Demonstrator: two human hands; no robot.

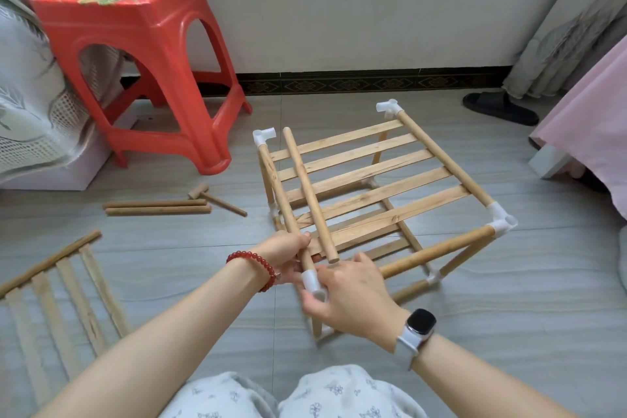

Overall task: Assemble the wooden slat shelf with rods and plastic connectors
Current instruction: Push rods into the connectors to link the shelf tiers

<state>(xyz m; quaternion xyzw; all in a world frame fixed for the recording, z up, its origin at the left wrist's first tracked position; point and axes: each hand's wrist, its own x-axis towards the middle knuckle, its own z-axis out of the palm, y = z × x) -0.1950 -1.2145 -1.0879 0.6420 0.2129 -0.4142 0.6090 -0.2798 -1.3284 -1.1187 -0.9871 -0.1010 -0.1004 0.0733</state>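
The part-built wooden shelf (373, 180) stands on the floor, its slatted top panel held between rods with white plastic connectors (502, 219) at the corners. My left hand (288, 254) grips the left side rod (281, 193) near its front end. My right hand (353, 299) holds the white connector (312, 282) on that rod's near corner. A loose rod (308, 193) lies across the slats. The front rod (437, 253) runs from the right front connector toward my right hand.
A second slat panel (57, 299) lies on the floor at the left. Two spare rods (156, 207) and a small wooden mallet (217, 198) lie beside a red plastic stool (142, 54). A black slipper (498, 107) and pink bedding (590, 132) are at the right.
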